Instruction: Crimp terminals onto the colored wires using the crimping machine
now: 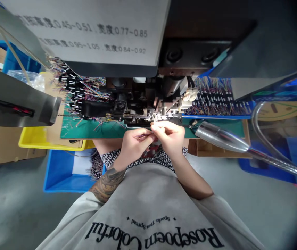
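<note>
My left hand (138, 141) and my right hand (171, 136) meet at the front edge of a crimping machine (140, 92). The fingertips of both are closed in a pinch. A thin wire (143, 135) shows faintly at the left fingers; most of it is hidden by the hands. My right fingertips are right under the machine's small metal die area (156, 117), pinching a fine wire whose end I cannot make out clearly. A strip of metal terminals (132, 115) runs in from the left to that spot.
A green mat (91, 130) covers the bench. Bundles of multicoloured wires lie at left (77, 88) and right (213, 95). A metal gooseneck lamp (216, 135) reaches in from the right. Yellow (33, 139) and blue (57, 173) bins stand at lower left.
</note>
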Tool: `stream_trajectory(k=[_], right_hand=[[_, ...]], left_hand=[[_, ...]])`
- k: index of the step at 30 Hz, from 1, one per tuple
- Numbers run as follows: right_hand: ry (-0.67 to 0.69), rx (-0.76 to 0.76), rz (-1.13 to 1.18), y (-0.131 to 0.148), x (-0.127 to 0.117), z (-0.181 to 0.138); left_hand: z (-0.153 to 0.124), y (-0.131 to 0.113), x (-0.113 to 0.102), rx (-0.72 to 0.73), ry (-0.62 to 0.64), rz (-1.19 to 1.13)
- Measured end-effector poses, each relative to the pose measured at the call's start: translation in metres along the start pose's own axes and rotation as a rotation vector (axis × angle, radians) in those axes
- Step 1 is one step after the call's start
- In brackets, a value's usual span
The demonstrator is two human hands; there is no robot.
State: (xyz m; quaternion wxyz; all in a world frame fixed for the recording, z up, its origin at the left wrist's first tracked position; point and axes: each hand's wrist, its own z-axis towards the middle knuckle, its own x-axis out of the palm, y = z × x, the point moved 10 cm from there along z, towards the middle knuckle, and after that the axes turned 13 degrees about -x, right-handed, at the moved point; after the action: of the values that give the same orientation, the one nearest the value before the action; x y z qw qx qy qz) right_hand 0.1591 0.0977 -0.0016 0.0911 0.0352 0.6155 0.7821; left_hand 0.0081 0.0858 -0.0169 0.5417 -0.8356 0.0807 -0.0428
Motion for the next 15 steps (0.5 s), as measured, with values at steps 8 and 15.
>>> stream_trajectory(k=[8,15], right_hand=[[0.020,0.015,0.059,-0.005,0.003,-0.001],[-0.085,0.117,0.118,-0.015,0.003,-0.002]], left_hand=[[0.008,-0.003,-0.011,0.044,-0.122,-0.105],[0.008,-0.010,-0.009,0.116,-0.153,-0.075]])
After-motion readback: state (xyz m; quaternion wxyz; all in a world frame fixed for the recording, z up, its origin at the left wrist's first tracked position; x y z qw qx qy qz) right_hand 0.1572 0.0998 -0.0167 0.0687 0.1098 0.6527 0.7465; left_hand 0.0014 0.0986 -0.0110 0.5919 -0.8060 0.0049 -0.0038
